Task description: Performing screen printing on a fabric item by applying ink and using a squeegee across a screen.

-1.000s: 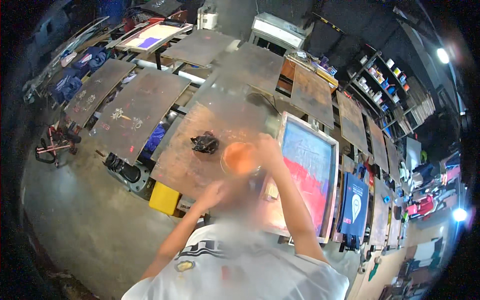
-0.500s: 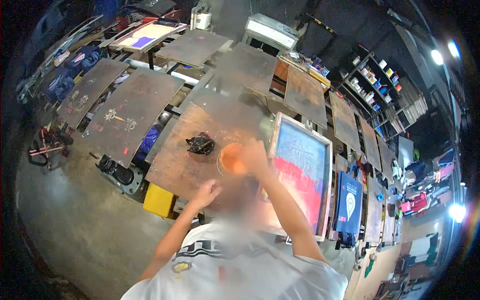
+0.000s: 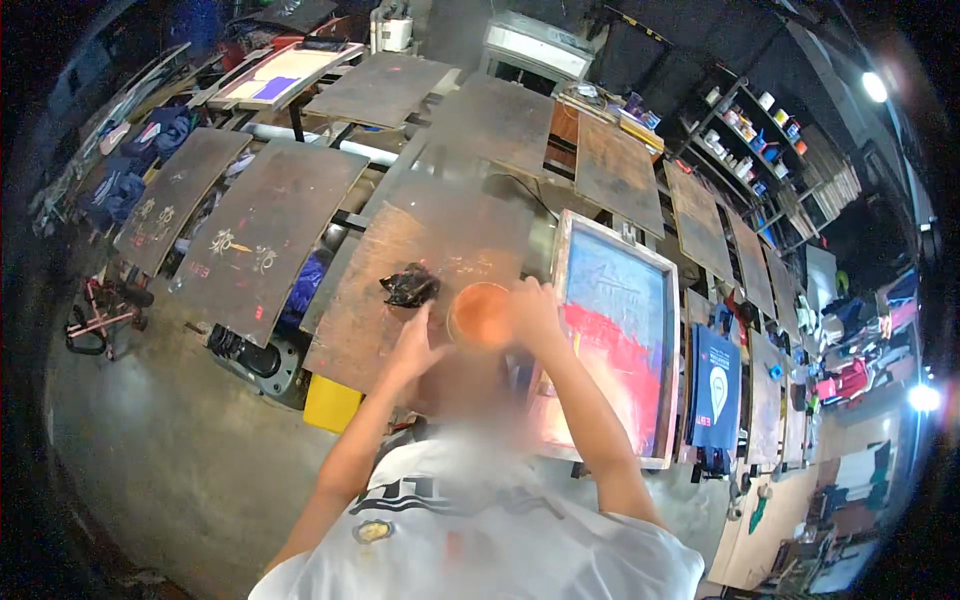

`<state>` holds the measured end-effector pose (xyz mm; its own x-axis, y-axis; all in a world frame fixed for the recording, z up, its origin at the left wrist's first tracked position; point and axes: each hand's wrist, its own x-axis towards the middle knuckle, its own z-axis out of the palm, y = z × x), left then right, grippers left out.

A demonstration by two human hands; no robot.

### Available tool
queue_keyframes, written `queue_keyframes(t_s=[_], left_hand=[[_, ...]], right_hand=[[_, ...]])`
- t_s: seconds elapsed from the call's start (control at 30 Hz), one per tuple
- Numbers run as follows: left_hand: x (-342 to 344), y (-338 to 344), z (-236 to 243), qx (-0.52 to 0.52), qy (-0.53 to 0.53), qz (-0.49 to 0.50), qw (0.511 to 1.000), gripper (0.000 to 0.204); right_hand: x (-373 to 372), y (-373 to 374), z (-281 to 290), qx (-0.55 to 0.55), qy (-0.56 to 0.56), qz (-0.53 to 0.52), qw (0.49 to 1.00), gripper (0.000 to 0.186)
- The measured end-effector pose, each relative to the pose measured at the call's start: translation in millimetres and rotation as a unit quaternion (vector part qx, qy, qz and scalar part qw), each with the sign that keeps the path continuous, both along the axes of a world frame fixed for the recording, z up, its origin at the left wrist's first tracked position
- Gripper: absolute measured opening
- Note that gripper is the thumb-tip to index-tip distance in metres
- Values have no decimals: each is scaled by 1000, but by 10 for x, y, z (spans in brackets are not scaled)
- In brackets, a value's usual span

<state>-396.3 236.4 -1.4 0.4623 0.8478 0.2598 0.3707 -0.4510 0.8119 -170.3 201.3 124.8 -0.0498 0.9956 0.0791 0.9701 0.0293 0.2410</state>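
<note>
A round tub of orange ink [image 3: 478, 316] stands on the brown board in front of me. My right hand [image 3: 533, 312] is at the tub's right rim with its fingers curled; what they grip is hidden. My left hand [image 3: 413, 348] reaches up on the tub's left side, thumb and fingers apart, with nothing seen in it. Just beyond its fingertips lies a crumpled black plastic bag [image 3: 410, 285]. The surface right in front of my body is blurred.
A wooden-framed printing screen [image 3: 612, 335] smeared with red and pale ink lies to the right. Beside it hangs a blue printed cloth [image 3: 716, 388]. Flat boards [image 3: 275, 235] surround the workplace. A yellow box [image 3: 331, 403] sits below the board's near left edge.
My left hand has moved up and forward toward the black bag, its fingers spreading from a loose curl. My right hand has shifted slightly right along the tub's rim. The view has turned slightly.
</note>
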Motion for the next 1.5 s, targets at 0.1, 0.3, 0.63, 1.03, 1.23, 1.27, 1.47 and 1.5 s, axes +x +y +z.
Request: queue_keyframes(t_s=[0.1,0.3,0.63,1.03,1.23,1.27,1.47,1.5], left_hand=[[-59,122,241,-144,30,-67,987,111],[307,283,255,-148,-129,-181,964,123],[466,272,-7,-130,-139,-107,976,125],[814,-66,-63,-40,-87,166,981,115],[761,-48,274,-62,-68,148,985,109],[740,-58,318,-67,-66,152,984,109],[766,-78,586,-80,-70,141,984,107],[751,-72,657,-80,-69,144,984,107]], right_hand=[[-101,-102,363,23,31,-12,999,25],[38,-191,-104,34,15,-34,999,28],[63,-107,211,49,-2,-51,997,28],[138,289,-86,125,76,-73,987,31],[59,455,-41,93,60,-19,994,32],[0,467,32,88,62,-16,994,32],[-56,569,-234,88,35,-33,995,30],[-96,566,-202,74,38,-36,996,29]])
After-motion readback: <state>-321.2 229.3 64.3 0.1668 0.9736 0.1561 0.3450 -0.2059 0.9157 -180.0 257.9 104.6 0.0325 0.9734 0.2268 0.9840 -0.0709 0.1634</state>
